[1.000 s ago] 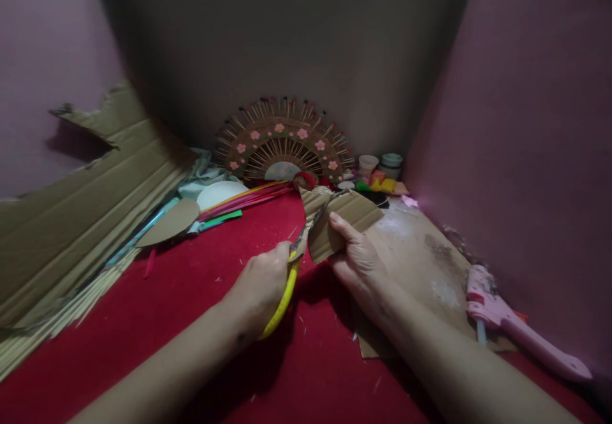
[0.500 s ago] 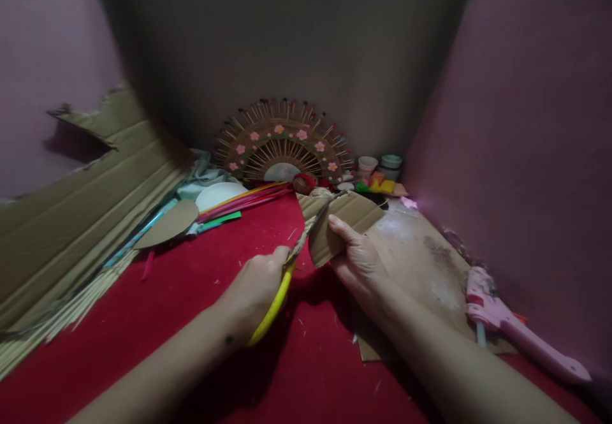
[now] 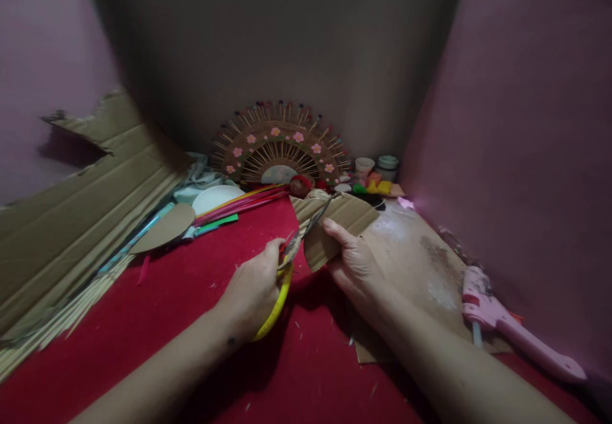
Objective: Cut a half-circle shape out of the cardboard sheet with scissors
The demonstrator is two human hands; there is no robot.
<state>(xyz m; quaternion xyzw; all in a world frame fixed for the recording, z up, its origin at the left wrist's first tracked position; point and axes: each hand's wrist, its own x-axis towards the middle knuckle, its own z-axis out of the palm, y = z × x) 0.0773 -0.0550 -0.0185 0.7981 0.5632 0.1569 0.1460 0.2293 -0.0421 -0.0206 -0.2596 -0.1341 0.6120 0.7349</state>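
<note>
My left hand (image 3: 255,287) is closed around the yellow handle of a pair of scissors (image 3: 277,312). The scissors' blades lie at the cut edge of a piece of corrugated cardboard (image 3: 351,215); the palm side of the hand is hidden. My right hand (image 3: 354,261) grips that cardboard from the near right, thumb on top and fingers underneath. One edge of the piece is curved, and a narrow strip runs along its left side toward the scissors. Both hands are above a red cloth (image 3: 191,322).
A decorated half-round stick fan (image 3: 282,127) leans at the back wall. A pink glue gun (image 3: 521,331) rests on a cardboard sheet (image 3: 421,271) at right. Cut cardboard (image 3: 165,226), thin sticks (image 3: 62,319) and a large torn cardboard (image 3: 95,182) lie left.
The scissors have opened wider in my left hand, their blades and red inner part now showing. The cardboard stays in my right hand; the whole view has shifted slightly.
</note>
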